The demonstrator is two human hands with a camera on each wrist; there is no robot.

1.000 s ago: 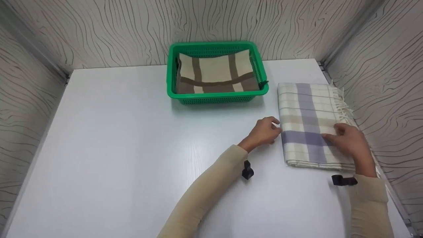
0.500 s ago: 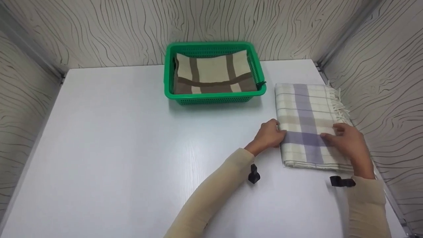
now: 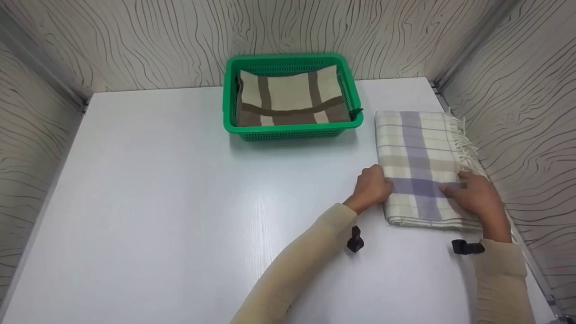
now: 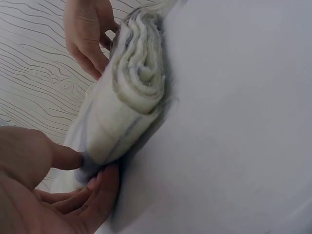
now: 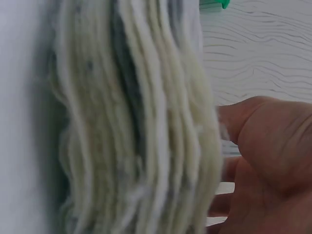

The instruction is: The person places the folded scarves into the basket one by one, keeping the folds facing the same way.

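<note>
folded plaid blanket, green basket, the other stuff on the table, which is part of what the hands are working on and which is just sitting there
In hand:
folded plaid blanket, fringed, on the white table
left hand, gripping its left edge
right hand, on its right side

Lying about:
green basket
brown striped cloth folded inside the basket

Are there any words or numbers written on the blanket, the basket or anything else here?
None: no words, numbers or signs show in any view. The folded blanket has only checks, the green basket and the cloth in it are unmarked, and the walls bear only wavy lines.
</note>
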